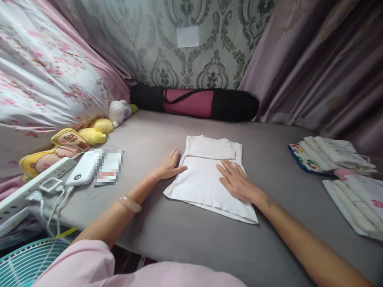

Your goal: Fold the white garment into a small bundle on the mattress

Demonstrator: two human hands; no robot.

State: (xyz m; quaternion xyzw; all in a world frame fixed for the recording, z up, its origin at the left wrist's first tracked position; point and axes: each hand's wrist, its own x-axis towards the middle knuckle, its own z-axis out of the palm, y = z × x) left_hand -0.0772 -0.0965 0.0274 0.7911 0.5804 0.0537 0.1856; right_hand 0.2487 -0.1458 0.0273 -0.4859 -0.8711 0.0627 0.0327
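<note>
A small white shirt [206, 179] lies flat on the grey sheet in front of me, with a sleeve [212, 152] folded across its upper part. My left hand [171, 165] rests at the shirt's left edge, fingers stretched out and the thumb touching the cloth. My right hand [237, 181] lies flat on the right side of the shirt, fingers spread and pointing up and left. Neither hand grips anything. The shirt's lower hem [209, 209] spreads wider than its top.
Folded clothes [332, 155] and another folded stack [356, 203] lie at the right. A white power strip [32, 187], a power bank [83, 169] and plush toys [95, 131] line the left. A long black and red bag [188, 103] lies along the wall. A teal fan [30, 263] stands lower left.
</note>
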